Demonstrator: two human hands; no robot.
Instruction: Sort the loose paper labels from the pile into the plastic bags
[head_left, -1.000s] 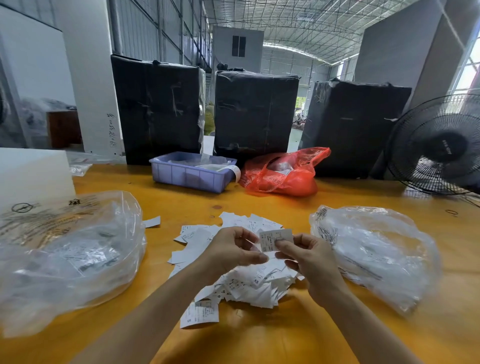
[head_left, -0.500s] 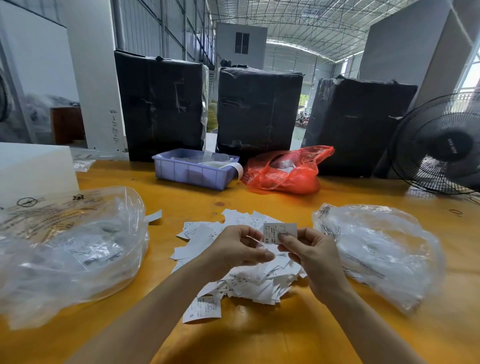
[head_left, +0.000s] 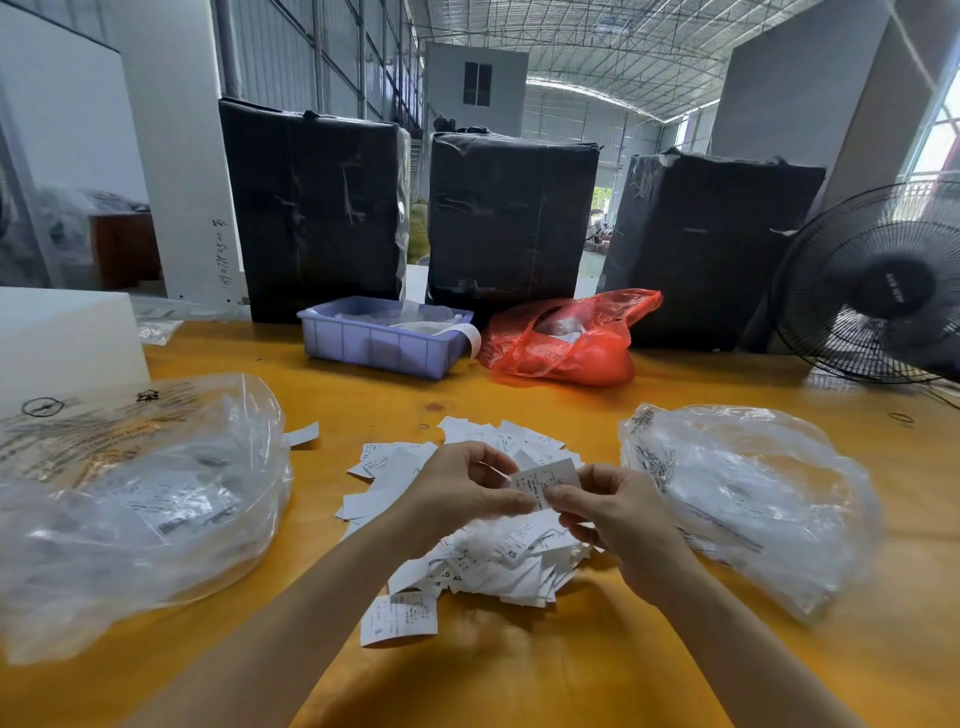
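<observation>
Paper label (head_left: 545, 479) is pinched at its lower edge by left hand (head_left: 457, 493) and right hand (head_left: 613, 512), above the pile (head_left: 498, 561). Its size marking should be read before release into left bag (head_left: 135, 499) or right bag (head_left: 748, 493).

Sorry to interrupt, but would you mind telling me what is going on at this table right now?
A person is sorting paper labels at a yellow table. Both hands, the left hand and the right hand, pinch one label above the loose pile, apparently reading it. A clear plastic bag with labels inside lies to the left and another clear bag to the right. The held label is not yet in either.
</observation>
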